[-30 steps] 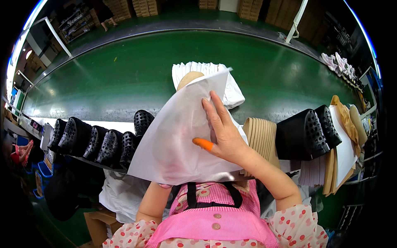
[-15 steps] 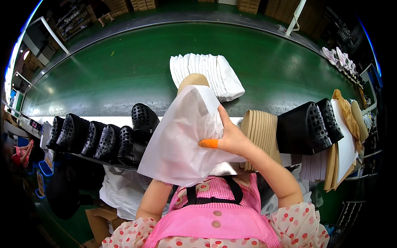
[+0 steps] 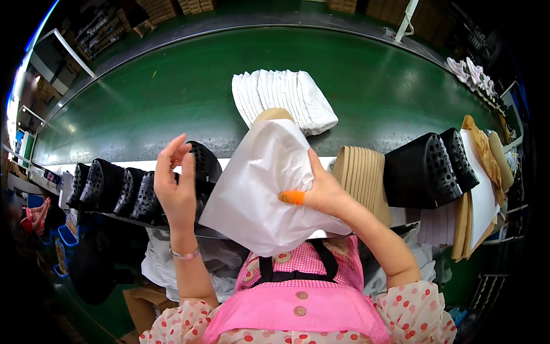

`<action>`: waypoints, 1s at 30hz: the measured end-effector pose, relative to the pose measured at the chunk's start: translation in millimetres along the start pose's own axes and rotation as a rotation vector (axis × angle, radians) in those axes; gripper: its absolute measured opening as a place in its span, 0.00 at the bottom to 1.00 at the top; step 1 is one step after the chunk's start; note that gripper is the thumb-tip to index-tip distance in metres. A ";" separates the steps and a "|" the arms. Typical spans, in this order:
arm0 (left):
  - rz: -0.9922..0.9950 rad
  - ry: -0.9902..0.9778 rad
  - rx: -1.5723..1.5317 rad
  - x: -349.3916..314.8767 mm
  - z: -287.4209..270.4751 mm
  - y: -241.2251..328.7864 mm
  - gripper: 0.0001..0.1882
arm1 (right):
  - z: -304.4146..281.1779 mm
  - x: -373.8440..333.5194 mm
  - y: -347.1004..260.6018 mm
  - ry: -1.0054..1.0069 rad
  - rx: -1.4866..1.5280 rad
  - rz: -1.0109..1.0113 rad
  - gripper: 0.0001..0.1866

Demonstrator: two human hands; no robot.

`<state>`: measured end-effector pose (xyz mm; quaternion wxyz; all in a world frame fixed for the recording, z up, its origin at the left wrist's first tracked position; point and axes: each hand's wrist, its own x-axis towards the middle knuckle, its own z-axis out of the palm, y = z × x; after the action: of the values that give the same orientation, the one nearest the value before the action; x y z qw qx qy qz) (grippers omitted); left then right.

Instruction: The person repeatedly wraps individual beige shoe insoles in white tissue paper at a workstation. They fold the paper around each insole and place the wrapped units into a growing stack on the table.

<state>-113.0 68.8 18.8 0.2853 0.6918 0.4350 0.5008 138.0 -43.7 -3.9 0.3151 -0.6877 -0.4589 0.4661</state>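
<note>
- right hand is clamping the white sheet; orange-covered thumb is pressing its front, other fingers mostly hiding
- left hand is hovering by the black shoes, empty; fingers curling loosely, thumb apart
- sheet is hanging over the near bench edge; beige piece is poking out its top, toward the white stack
- wrapping's what's happening, I'm guessing; next move is probably calling for the free hand on that loose lower-left edge

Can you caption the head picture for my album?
Right hand holds white paper while the left hand is up near black shoes.
</note>
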 end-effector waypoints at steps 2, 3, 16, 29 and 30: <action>0.464 -0.153 0.418 5.6 15.8 52.9 0.24 | 7.4 -0.1 -9.6 -0.086 -0.121 0.061 0.66; 0.580 -0.256 0.494 10.8 26.6 58.4 0.25 | 11.0 -2.7 -12.4 -0.084 -0.151 0.028 0.65; -0.056 -0.472 0.513 83.9 77.8 5.9 0.13 | 16.9 -26.2 -27.1 -0.097 -0.389 -0.171 0.60; 0.078 -0.032 0.248 -13.9 71.7 4.2 0.12 | 2.4 -8.9 -14.7 0.133 -0.169 -0.158 0.61; 0.080 -0.021 0.175 -11.9 72.5 0.1 0.12 | 0.5 -9.6 -13.6 0.128 -0.153 -0.166 0.61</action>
<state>-46.1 61.2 -10.8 0.2079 0.7361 0.4463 0.4645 131.6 -47.5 11.0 0.3280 -0.6977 -0.5273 0.3572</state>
